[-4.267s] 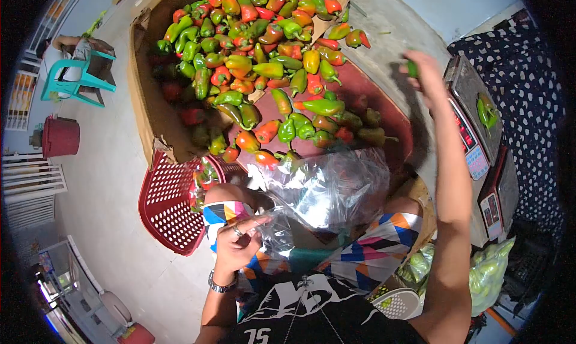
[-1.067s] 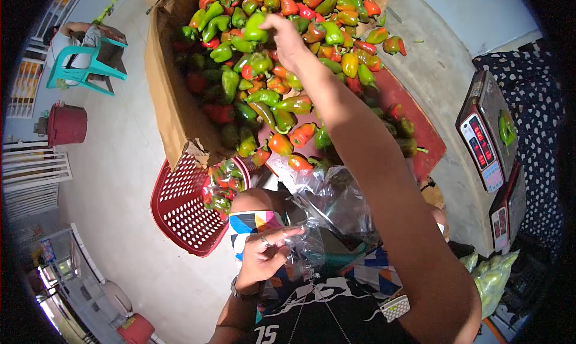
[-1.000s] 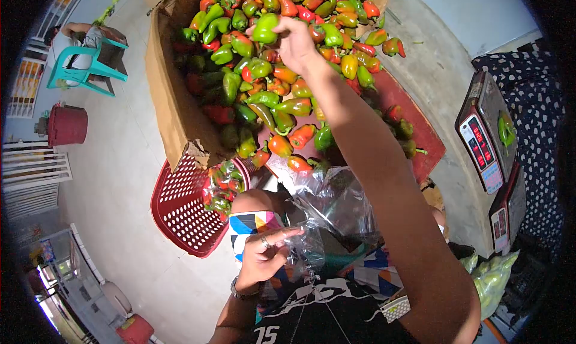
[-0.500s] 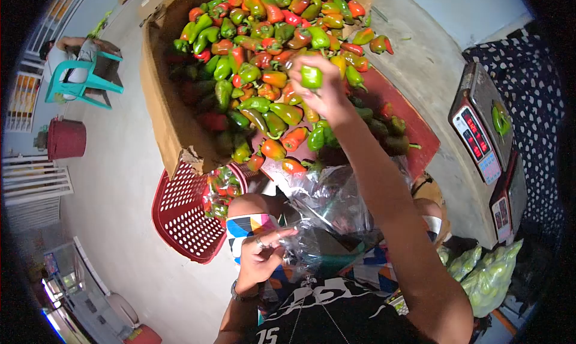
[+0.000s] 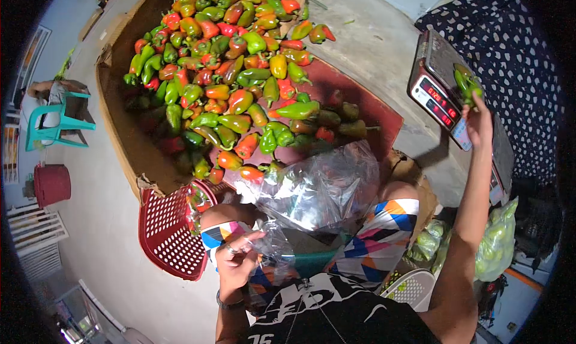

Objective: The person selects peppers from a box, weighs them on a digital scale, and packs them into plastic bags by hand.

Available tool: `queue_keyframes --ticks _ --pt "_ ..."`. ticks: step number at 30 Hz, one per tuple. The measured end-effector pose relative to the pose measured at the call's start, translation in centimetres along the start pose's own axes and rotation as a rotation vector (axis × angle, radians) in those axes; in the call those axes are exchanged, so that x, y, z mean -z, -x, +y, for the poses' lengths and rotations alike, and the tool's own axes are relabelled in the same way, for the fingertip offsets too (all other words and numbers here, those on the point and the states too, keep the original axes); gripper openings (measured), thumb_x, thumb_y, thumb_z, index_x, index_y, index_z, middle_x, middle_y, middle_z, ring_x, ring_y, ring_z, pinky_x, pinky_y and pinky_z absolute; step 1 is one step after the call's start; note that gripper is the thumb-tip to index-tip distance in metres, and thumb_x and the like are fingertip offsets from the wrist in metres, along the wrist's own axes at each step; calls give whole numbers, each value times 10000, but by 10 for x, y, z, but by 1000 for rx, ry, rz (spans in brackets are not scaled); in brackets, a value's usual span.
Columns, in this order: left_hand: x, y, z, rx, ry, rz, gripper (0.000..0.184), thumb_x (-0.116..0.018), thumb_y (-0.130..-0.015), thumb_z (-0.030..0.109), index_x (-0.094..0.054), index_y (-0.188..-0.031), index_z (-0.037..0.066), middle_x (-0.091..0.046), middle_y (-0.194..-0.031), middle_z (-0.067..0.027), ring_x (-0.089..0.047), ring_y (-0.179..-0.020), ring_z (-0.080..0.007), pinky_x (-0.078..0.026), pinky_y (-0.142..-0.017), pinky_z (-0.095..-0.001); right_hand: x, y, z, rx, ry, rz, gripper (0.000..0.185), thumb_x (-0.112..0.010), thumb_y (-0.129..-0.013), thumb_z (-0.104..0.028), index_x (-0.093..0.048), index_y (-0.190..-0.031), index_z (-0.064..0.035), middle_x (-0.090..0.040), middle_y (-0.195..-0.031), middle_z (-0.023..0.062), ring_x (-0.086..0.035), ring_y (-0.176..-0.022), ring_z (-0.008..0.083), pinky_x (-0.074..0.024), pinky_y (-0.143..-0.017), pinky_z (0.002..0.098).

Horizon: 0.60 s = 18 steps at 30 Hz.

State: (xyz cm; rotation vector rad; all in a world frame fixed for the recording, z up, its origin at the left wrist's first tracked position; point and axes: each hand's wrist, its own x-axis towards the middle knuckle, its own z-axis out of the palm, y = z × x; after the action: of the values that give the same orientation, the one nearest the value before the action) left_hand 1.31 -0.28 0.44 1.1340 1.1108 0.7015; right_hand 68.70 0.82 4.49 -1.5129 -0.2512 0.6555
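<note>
Lower left: dark-red perforated plastic basket (image 5: 174, 240).
Upper left to centre: heap of glossy red, orange and green peppers (image 5: 240, 101).
Left hand (image 5: 236, 265), low centre: fingers narrow, holding the edge of a clear plastic bag (image 5: 318, 185).
Upper right: silver-topped digital scale (image 5: 443, 57).
Right hand (image 5: 479, 125), right side: fingertips drawn in against green peppers (image 5: 463, 81) on the scale; gripped or only touched, cannot tell.

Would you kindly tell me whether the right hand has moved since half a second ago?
Yes: judged against the lit scale, the right hand has moved rightward, from over the pepper pile to that scale.
</note>
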Motion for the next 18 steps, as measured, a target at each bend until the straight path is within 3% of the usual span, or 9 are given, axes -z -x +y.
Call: queue_keyframes --ticks 2,4,5,8,11,14,18 --pt "-3 0 -2 5 -31 17 496 -538 -784 -183 -722 -1216 -23 -618 -834 34 -550 -692 -28 -428 -615 -186 68 -58 -9 36 39 85 355 -796 -905 -288 -659 -1142 -61 -677 -935 45 -646 -749 150 -536 -662 257" --pt "-3 0 0 14 -60 17 496 -538 -779 -182 -721 -1213 -24 -662 -884 14 -563 -730 -31 -433 -626 -188 57 -50 -25 -68 104 191 292 -843 -857 -362 -695 -951 -130 -644 -853 -18 -580 -676 99 -448 -599 220" --pt "1 2 -2 59 -62 0 498 -540 -773 -182 -710 -1216 -33 -732 -1037 -43 -553 -771 -41 -446 -649 -197 75 -67 -21 -56 195 169 292 -853 -823 -397 -724 -952 -170 -638 -825 -41 -575 -663 99 -443 -605 229" --pt "-1 -1 -7 27 -44 9 501 -547 -771 -179 -701 -1226 -36 -739 -1169 -85 -531 -772 -42 -444 -652 -198 121 -122 -7 -68 383 244 395 -835 -813 -268 -713 -1118 -49 -732 -995 75 -710 -828 217 -586 -782 359" --pt "0 -2 -12 -30 -101 4 512 -539 -775 -186 -698 -1237 -34 -736 -1166 -79 -518 -753 -35 -432 -636 -189 163 -178 17 -125 369 339 194 -753 -866 -394 -780 -1001 -257 -646 -817 -59 -582 -709 102 -448 -643 251" --pt "-1 -3 -9 19 -66 -2 515 -528 -785 -195 -699 -1242 -32 -734 -1151 -71 -528 -740 -25 -421 -615 -182 157 -177 26 -100 312 369 205 -742 -859 -423 -786 -974 -259 -654 -804 -44 -567 -664 115 -438 -611 254" --pt "-4 -3 -8 15 -64 2 503 -529 -797 -205 -701 -1238 -34 -734 -1081 -50 -500 -658 -17 -411 -569 -183 139 -154 24 -31 393 376 278 -813 -818 -406 -777 -969 -176 -676 -842 -10 -592 -652 130 -448 -563 283"
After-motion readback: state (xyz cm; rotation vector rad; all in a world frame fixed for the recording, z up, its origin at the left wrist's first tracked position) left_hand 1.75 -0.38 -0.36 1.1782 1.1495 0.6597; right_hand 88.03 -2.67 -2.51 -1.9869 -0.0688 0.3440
